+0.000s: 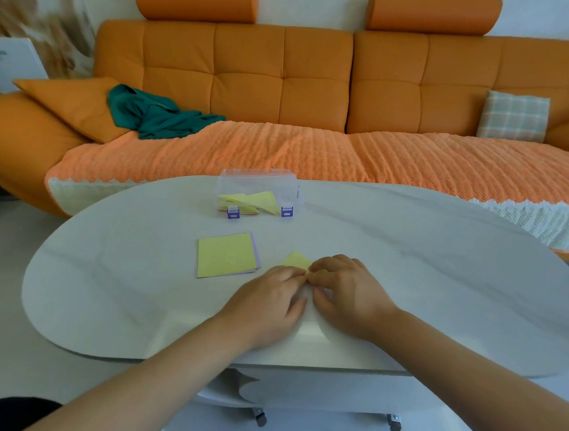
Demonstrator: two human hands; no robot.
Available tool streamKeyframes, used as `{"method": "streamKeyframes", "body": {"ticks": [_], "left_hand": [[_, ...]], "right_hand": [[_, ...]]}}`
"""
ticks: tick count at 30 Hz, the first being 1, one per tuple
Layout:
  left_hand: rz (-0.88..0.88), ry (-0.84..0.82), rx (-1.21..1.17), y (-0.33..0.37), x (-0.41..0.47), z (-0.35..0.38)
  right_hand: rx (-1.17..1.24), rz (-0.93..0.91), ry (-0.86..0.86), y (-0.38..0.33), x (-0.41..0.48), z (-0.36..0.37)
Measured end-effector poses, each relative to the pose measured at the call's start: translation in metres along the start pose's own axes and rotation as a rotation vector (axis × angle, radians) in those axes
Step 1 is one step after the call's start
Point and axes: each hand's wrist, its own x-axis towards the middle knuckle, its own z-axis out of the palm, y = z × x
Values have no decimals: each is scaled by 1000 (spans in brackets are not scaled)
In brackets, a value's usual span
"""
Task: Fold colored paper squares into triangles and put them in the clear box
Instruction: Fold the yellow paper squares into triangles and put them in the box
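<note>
At lower centre of the frame, both hands meet on a yellow paper [296, 260] lying on the white surface [424, 257]. The left hand [271, 301] lies nearly flat, fingertips touching it. The right hand [348, 296] bends its fingers onto it, pinching or pressing unclear. The clear box [258, 183] of folded triangles [261, 199] stands behind, and a stack of squares [227, 255] lies left.

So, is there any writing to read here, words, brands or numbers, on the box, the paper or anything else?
No text can be read anywhere in this view.
On the clear box, the purple latches each carry a small pale patch, too small to read.
On the stack of yellow squares, the top sheet is blank.
On the folded yellow paper, the part that shows is blank.
</note>
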Motion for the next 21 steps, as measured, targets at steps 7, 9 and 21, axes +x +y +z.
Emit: {"method": "streamKeyframes", "body": {"ticks": [7,9,21], "left_hand": [[6,-31,87,-2,4,2],[3,-45,127,-4,6,3],[-20,-38,81,-4,9,3]], "right_hand": [[-82,24,-27,7,-3,-9],[-112,52,-20,8,-6,-13],[-227,214,-19,16,-18,-27]]}}
